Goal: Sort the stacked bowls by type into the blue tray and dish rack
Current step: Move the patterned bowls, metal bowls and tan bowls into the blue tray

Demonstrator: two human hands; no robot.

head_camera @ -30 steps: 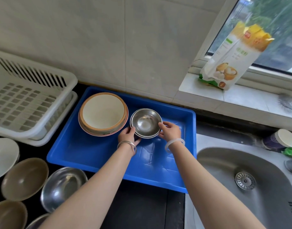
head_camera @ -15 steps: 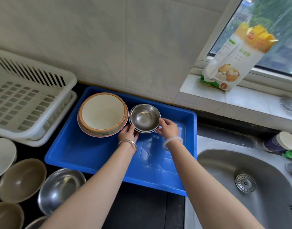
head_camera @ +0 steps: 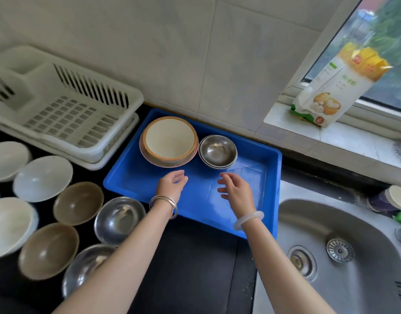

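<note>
The blue tray (head_camera: 149,184) lies against the wall. At its back stand a stack of cream bowls with orange and pink rims (head_camera: 169,141) and, to the right of it, a small stack of steel bowls (head_camera: 218,151). My left hand (head_camera: 172,183) and my right hand (head_camera: 235,189) hover over the tray's middle, a little in front of the steel stack, both empty with fingers apart. The white dish rack (head_camera: 65,114) stands left of the tray with nothing in it. Loose bowls sit on the dark counter at the left: white (head_camera: 42,177), brown (head_camera: 78,203) and steel (head_camera: 119,219).
A steel sink (head_camera: 344,252) with two drains lies right of the tray. A yellow and white flour bag (head_camera: 337,87) leans on the window sill. A cup (head_camera: 392,200) and a green item sit behind the sink. Bare dark counter (head_camera: 195,268) lies in front of the tray.
Both hands have let go of the steel bowl stack and drawn back toward me. The stack now rests at the tray's back beside the cream bowls. The view has shifted, showing more bowls at the left.
</note>
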